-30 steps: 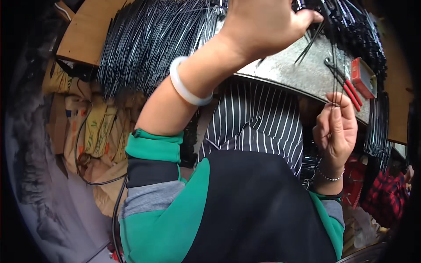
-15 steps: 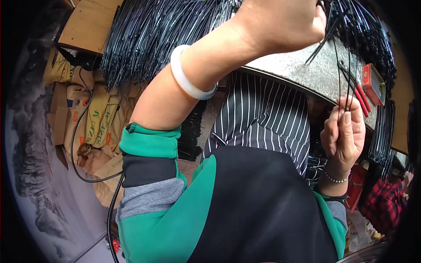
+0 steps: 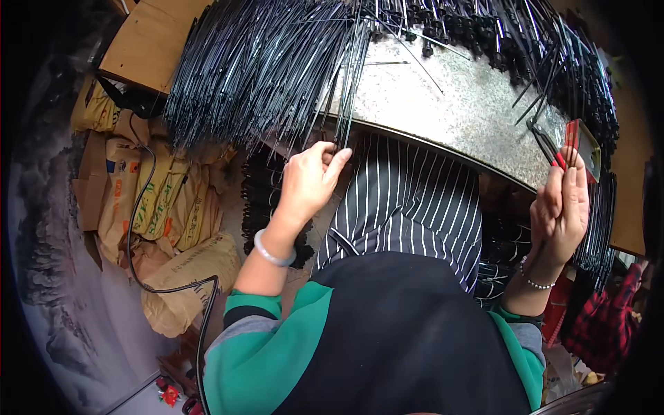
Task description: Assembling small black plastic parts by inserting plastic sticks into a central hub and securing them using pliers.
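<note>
At the worktable's near edge, my left hand is closed, thumb and fingers pinching the lower ends of a few thin black rods. These rods lie along the right side of a thick pile of similar rods. My right hand is raised at the table's right end, its fingers pressed together. Anything between those fingertips is too hidden to make out. Just behind them lie pliers with red handles, partly covered by the fingers. Beside the pliers stands a small red open box.
The grey worktable carries loose rods and more black parts along its far side. Brown and yellow sacks stand at the left, with a black cable hanging past them. Striped trousers are under the table edge.
My left hand has come down and left from the table's far right side to the rods at the near edge. Black strips that showed in my right hand are no longer seen there.
</note>
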`<state>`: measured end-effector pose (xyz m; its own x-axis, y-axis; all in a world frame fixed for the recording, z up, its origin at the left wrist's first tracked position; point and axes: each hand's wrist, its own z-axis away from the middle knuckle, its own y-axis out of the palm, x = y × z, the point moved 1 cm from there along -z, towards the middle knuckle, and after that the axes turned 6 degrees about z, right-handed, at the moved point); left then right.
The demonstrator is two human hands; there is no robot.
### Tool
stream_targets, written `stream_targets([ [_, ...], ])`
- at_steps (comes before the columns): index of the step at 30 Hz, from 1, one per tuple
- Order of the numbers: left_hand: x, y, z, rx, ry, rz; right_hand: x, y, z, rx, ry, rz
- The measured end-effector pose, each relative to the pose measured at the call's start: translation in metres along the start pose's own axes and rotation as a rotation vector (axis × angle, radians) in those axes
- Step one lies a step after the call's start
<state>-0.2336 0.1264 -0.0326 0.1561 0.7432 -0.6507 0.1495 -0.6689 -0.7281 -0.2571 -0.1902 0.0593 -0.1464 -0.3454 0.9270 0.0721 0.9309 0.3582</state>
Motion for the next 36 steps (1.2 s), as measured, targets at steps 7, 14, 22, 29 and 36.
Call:
stream_targets([
  [7, 0.014, 0.017, -0.013, 0.07, -0.225, 0.297, -0.006, -0.006, 0.006, -0.05, -0.047, 0.037],
  [14, 0.009, 0.021, -0.004, 0.118, -0.353, 0.513, -0.008, -0.004, 0.005, -0.066, -0.059, 0.066],
  [22, 0.001, 0.021, 0.003, 0.092, -0.357, 0.844, -0.008, -0.002, 0.007, -0.084, -0.062, 0.062],
  [29, -0.055, 0.011, 0.007, 0.189, -0.519, 1.393, -0.006, -0.001, 0.006, -0.108, -0.072, 0.076],
  [36, -0.091, 0.019, 0.011, 0.31, -0.53, 1.507, -0.008, -0.007, 0.01, -0.099, -0.092, 0.093],
])
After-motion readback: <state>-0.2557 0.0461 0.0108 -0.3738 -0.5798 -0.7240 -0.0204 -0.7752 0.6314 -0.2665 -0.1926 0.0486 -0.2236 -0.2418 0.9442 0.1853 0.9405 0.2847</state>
